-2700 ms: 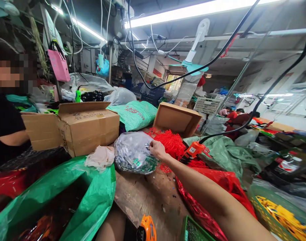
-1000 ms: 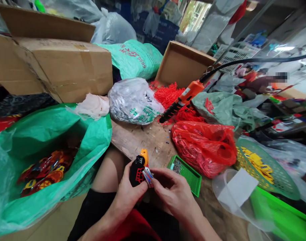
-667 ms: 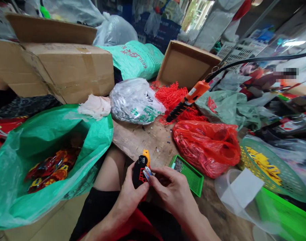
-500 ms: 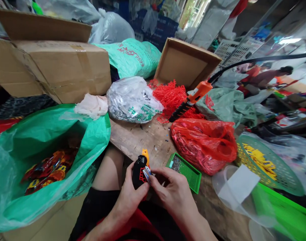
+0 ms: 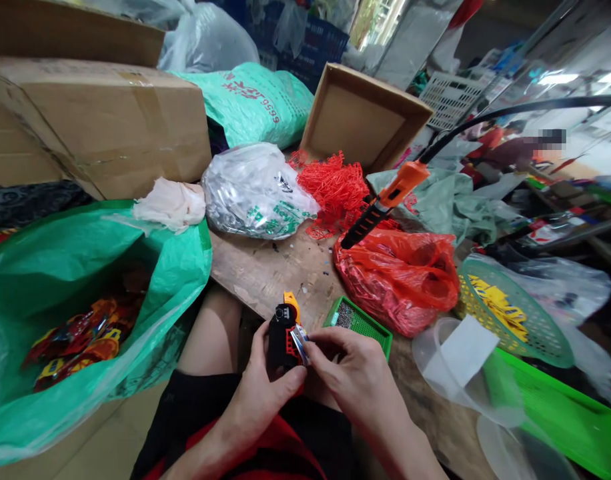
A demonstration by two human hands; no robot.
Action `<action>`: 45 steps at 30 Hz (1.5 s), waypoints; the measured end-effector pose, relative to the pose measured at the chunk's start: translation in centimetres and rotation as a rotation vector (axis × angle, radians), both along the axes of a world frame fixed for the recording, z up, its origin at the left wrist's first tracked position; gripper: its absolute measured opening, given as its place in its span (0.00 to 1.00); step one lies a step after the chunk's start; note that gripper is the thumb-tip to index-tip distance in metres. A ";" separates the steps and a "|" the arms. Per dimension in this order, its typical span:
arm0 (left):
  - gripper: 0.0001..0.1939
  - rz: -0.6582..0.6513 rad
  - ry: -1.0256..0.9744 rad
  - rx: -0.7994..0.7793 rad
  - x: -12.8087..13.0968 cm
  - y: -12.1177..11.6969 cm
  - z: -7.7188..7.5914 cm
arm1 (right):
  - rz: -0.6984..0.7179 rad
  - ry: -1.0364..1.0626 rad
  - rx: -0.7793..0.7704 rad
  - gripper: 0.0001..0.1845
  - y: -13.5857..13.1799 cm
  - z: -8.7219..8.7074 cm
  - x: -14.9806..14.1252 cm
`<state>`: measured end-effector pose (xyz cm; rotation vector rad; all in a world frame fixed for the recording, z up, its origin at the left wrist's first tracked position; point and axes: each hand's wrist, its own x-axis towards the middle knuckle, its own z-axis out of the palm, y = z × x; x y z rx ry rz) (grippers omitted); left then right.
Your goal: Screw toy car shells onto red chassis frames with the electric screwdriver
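A black toy vehicle part (image 5: 277, 340) with an orange-yellow end and a red ladder-like piece on it sits above my lap. My left hand (image 5: 261, 387) is wrapped round its lower left side, thumb across the bottom. Between the thumb and fingers of my right hand (image 5: 353, 370) is a small silver and blue piece (image 5: 299, 341). That piece lies against the right side of the black part, beside the red piece. My fingers hide its lower end. Just beyond the right hand, a green tray (image 5: 370, 325) holds small metal screws.
An electric screwdriver (image 5: 385, 203) hangs on a black cable over a red plastic bag (image 5: 395, 273). Red netlike pieces (image 5: 335, 190) and a clear bag (image 5: 258, 193) lie behind. Left is a green sack (image 5: 180, 280) of toy parts; right, a basket (image 5: 540, 333) of yellow pieces and clear tubs.
The silver and blue piece has shifted slightly right and tilted along the side of the black part. The whole view has swung a little to the right; both hands keep their grip.
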<state>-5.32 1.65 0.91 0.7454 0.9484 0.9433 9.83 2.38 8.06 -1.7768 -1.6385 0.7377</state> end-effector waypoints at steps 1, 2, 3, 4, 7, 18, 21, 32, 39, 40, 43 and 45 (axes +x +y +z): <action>0.48 0.004 -0.007 -0.011 0.1 0.0 0.1 | -0.001 -0.006 0.006 0.07 -0.1 0.0 0.0; 0.47 0.006 -0.011 -0.021 0.2 0.1 0.1 | -0.003 -0.012 0.011 0.07 -0.2 0.1 -0.1; 0.47 0.007 -0.012 -0.029 0.3 0.1 0.2 | -0.007 -0.019 0.016 0.08 -0.3 0.0 -0.2; 0.47 0.011 -0.013 -0.034 0.3 0.1 0.2 | -0.014 -0.025 0.019 0.08 -0.4 0.0 -0.3; 0.46 0.015 -0.006 -0.043 0.3 0.0 0.2 | -0.045 -0.044 0.026 0.08 -0.7 -0.3 -0.6; 0.44 0.007 -0.112 -0.022 0.1 -0.3 -1.1 | -0.026 -0.058 0.001 0.08 -0.4 0.0 -0.7; 0.44 0.013 -0.138 -0.046 0.3 -0.3 -1.0 | -0.025 -0.056 0.002 0.09 -0.5 0.0 -0.9; 0.45 0.043 -0.145 -0.099 0.2 -0.3 -0.5 | -0.012 -0.096 0.112 0.06 -0.7 -0.6 -1.5; 0.44 0.040 -0.117 -0.106 0.2 -0.4 -1.1 | -0.035 -0.149 0.136 0.06 -0.9 -1.2 -2.1; 0.44 0.037 -0.114 -0.105 0.2 -0.4 -1.2 | -0.042 -0.142 0.123 0.06 -0.9 -1.2 -2.1; 0.44 0.036 -0.114 -0.098 0.1 -0.5 -1.2 | -0.057 -0.073 0.031 0.06 -0.7 -0.9 -2.1; 0.44 0.029 -0.107 -0.094 0.0 -0.6 -1.1 | -0.064 -0.029 -0.051 0.06 -0.6 -0.6 -2.0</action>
